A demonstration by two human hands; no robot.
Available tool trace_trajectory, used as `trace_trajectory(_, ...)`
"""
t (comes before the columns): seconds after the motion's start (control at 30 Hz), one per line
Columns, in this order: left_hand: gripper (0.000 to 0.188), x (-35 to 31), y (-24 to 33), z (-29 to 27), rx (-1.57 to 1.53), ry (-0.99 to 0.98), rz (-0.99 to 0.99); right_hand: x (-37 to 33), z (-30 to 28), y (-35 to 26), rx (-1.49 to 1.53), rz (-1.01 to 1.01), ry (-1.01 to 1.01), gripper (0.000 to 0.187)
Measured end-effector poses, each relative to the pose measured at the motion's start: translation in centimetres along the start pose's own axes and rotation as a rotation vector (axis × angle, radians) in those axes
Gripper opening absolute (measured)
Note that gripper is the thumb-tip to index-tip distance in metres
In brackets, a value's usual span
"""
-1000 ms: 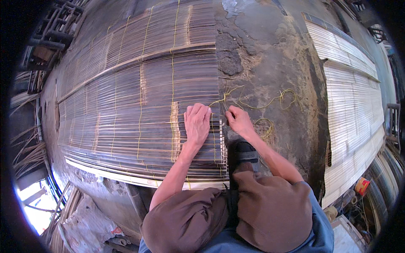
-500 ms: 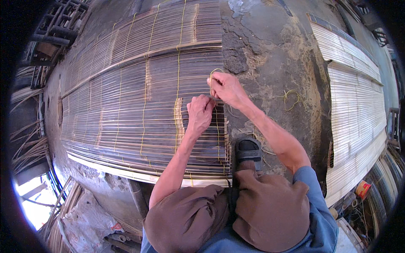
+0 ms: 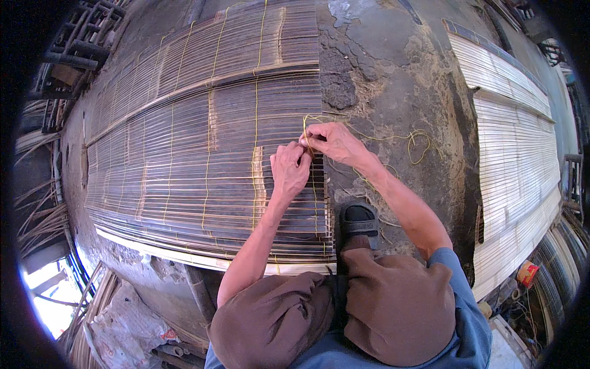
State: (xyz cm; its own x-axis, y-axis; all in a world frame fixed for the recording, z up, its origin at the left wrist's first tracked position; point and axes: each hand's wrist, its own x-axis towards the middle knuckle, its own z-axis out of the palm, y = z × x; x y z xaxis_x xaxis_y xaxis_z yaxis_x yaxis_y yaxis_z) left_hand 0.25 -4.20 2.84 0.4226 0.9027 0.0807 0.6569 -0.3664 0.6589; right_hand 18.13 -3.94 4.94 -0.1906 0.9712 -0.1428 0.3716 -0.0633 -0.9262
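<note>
A blind of thin bamboo slats (image 3: 178, 184), tied by rows of yellow cord, lies spread on the floor before me. My left hand (image 3: 290, 169) rests at its right edge, thumb and fingers pinched around a slat end. My right hand (image 3: 337, 144) meets it fingertip to fingertip, pinching the yellow cord (image 3: 305, 127). A narrow loop of that cord rises beside the right fingertips. Its loose length trails right over the floor into a tangled coil (image 3: 418, 146). The exact crossing of cord and slat is hidden by my fingers.
A second, pale slatted blind (image 3: 516, 166) lies to the right. My sandalled foot (image 3: 360, 221) stands beside the near right corner of the first blind. Racks of dark poles (image 3: 80, 52) stand far left; a crumpled sack (image 3: 126, 326) lies near left.
My right hand has come down and nearer to my left hand, drawing the cord loop lower. More cord now trails across the floor. My left hand stays at the slat edge.
</note>
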Motion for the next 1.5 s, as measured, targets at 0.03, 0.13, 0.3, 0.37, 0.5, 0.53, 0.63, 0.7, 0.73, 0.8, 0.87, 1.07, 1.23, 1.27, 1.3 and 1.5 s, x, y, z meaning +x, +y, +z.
trace_trajectory(0.03,0.014,0.0,0.3,-0.2,-0.019,-0.018,-0.020,0.0,0.2,0.0,-0.058,-0.047,0.068,0.020)
trace_trajectory(0.13,0.019,-0.2,1.0,-0.8,0.086,-0.046,0.062,-0.9,0.4,0.2,-0.135,-0.005,0.246,0.020)
trace_trajectory(0.3,0.014,-0.1,1.3,-0.7,-0.032,0.079,0.031,-4.6,1.6,1.5,-0.076,0.205,0.333,0.021)
trace_trajectory(0.37,0.010,0.0,1.2,-0.6,-0.028,0.171,0.104,-5.8,2.7,2.4,-0.054,0.410,0.271,0.021)
trace_trajectory(0.5,0.010,0.0,0.9,-0.6,0.081,0.211,0.213,-4.5,2.9,3.6,-0.009,0.242,0.466,0.023)
trace_trajectory(0.53,0.010,0.0,0.8,-0.7,0.074,0.197,0.213,-3.7,2.6,3.5,0.095,0.274,0.428,0.025)
trace_trajectory(0.63,0.013,0.4,0.5,-0.7,0.036,0.129,0.131,-1.6,1.5,1.7,0.172,0.183,0.412,0.024)
trace_trajectory(0.7,0.012,1.1,-0.2,-0.8,-0.033,0.045,0.077,0.5,0.7,0.3,0.050,0.090,0.330,0.022)
trace_trajectory(0.73,0.012,1.5,-0.5,-0.6,-0.075,0.007,0.048,1.5,0.6,-0.4,0.044,0.043,0.308,0.022)
trace_trajectory(0.8,0.015,1.6,-0.8,-0.3,-0.140,-0.014,0.014,2.6,0.1,-1.1,0.111,0.003,0.224,0.024)
trace_trajectory(0.87,0.016,1.5,-1.2,-0.1,-0.150,-0.040,-0.009,2.8,-0.5,-1.0,0.250,0.115,0.064,0.021)
trace_trajectory(1.07,0.019,1.3,-1.4,0.6,-0.058,-0.106,-0.061,0.4,-1.5,0.8,0.335,0.076,-0.193,0.024)
trace_trajectory(1.23,0.021,1.5,-0.7,-0.1,-0.030,-0.098,-0.025,0.6,-0.2,0.7,0.132,-0.083,0.034,0.021)
trace_trajectory(1.27,0.022,1.5,-0.4,-0.3,0.007,-0.138,-0.053,0.9,-0.1,0.8,0.060,-0.116,0.115,0.022)
trace_trajectory(1.3,0.022,1.4,-0.2,-0.4,0.018,-0.113,0.001,1.1,-0.1,0.8,-0.020,-0.123,0.182,0.024)
trace_trajectory(1.5,0.015,1.1,0.7,-0.4,-0.041,-0.026,-0.010,-1.6,0.1,2.4,-0.308,-0.022,0.415,0.033)
